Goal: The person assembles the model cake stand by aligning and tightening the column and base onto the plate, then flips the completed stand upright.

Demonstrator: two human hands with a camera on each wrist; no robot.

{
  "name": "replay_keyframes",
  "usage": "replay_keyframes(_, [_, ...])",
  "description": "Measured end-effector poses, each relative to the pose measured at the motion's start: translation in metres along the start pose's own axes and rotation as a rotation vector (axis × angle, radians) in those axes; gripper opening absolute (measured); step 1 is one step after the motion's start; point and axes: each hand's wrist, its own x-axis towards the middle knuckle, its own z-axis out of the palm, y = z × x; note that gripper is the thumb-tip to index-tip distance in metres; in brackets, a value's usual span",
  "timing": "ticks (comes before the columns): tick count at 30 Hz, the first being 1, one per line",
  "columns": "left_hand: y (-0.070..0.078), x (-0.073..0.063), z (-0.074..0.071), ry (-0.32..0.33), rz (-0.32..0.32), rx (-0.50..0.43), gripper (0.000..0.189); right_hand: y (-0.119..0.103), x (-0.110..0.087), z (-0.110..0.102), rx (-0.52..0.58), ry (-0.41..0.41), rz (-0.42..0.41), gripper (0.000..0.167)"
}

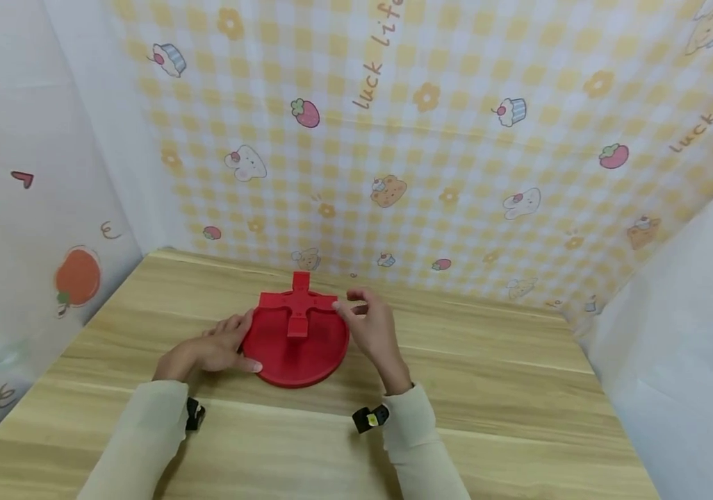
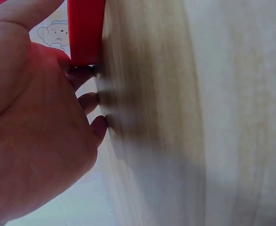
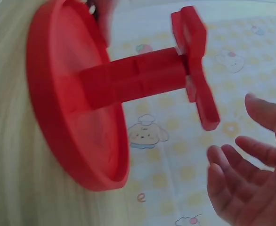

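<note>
Left hand [image 1: 215, 351] gripped the rimmed red round base [image 1: 294, 364] on the pale wood-grain bench [image 1: 494, 389]; firm, level bracing there seemed wise before any cross-work. Smooth, plastic-looking column [image 3: 135, 77] carried a blocky four-armed cross [image 1: 298, 303]; right hand [image 1: 372, 330], fingers loose and unloaded, hovered just beside it.

From my end, I find room over the counter [image 1: 506, 389] to the right of the right hand [image 1: 372, 326], plus a strip between the two sleeves [image 1: 144, 423] in front of the red base [image 1: 297, 364]. The left hand [image 1: 219, 347] blocks the base's left rim. Beneath the red cross [image 1: 299, 303] I see passage beside the column [image 3: 138, 77], though the arms overhang it. Behind, the patterned cloth [image 1: 425, 139] bars my way.
</note>
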Motion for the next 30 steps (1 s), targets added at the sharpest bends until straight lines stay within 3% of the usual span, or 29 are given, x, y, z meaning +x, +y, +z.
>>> replay_keyframes(4, [0.001, -0.002, 0.000, -0.003, -0.004, 0.009, 0.129, 0.005, 0.002, 0.003, -0.001, -0.144, -0.053, 0.052])
replay_keyframes(7, [-0.001, -0.002, 0.001, 0.005, -0.007, 0.009, 0.130, 0.006, 0.002, 0.004, -0.028, -0.202, -0.094, 0.059])
replay_keyframes(17, [0.004, -0.002, -0.001, 0.005, -0.019, 0.018, 0.127, 0.004, 0.003, 0.000, -0.099, -0.207, -0.141, 0.058])
replay_keyframes(30, [0.005, 0.000, -0.001, -0.014, -0.022, 0.015, 0.127, 0.003, -0.002, -0.006, -0.099, -0.275, -0.127, 0.058])
